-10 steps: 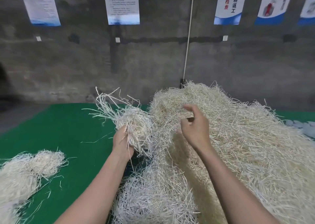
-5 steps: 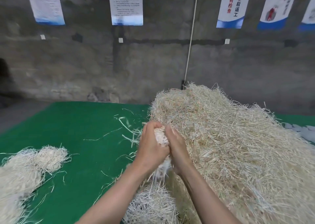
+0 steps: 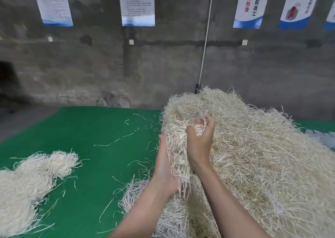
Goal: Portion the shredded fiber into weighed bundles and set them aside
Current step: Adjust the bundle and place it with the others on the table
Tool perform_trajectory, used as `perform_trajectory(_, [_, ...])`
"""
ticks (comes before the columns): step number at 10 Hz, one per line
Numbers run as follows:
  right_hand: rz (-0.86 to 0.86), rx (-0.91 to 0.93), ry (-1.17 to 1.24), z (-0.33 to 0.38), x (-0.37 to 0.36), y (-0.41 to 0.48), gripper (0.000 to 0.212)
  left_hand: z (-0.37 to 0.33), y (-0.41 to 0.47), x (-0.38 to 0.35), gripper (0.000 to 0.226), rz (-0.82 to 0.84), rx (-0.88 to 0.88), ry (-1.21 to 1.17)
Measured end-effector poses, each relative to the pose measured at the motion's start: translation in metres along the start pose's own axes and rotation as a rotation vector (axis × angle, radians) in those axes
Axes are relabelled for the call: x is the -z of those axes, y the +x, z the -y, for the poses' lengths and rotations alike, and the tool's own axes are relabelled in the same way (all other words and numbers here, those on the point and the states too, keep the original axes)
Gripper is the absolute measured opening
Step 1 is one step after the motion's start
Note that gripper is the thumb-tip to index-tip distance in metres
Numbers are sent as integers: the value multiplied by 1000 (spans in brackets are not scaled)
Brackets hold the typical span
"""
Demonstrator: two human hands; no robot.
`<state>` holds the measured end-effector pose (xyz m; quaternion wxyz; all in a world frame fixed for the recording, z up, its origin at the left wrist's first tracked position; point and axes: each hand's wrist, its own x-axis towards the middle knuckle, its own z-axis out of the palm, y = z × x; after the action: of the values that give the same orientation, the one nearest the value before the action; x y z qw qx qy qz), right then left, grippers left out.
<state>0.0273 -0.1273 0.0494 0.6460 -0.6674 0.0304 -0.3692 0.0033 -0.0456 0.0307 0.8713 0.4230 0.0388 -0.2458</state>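
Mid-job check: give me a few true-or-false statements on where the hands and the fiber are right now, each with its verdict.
1. The left hand and the right hand hold one clump of fiber between them. True.
2. The clump rests on a weighing scale. False: no scale is in view, and the clump is held up in the hands.
3. The big heap lies on the green mat, to the person's right. True.
4. The mat's left side bears no fiber. False: a smaller pile lies there.
5. Posters hang on the wall behind. True.
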Motion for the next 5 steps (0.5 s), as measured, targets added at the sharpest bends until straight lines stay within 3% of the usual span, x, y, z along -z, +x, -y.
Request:
perform_trajectory(1, [401, 112, -336, -15, 10, -21, 66, -13, 14, 6, 70, -20, -96, -277])
perform_trajectory(2, [699, 248, -410, -23, 7, -52, 70, -16, 24, 17, 38, -220, -210, -156])
perform_trajectory(3, [570, 31, -392, -9, 7, -26, 60, 5, 13, 12, 39, -267, -191, 167])
perform_trajectory(4, [565, 8, -382, -7, 13, -28, 42, -6, 6, 11, 56, -184, -141, 14])
perform_trajectory(5, [706, 205, -402, -13, 6, -71, 45, -5, 4, 18, 35, -342, -128, 21])
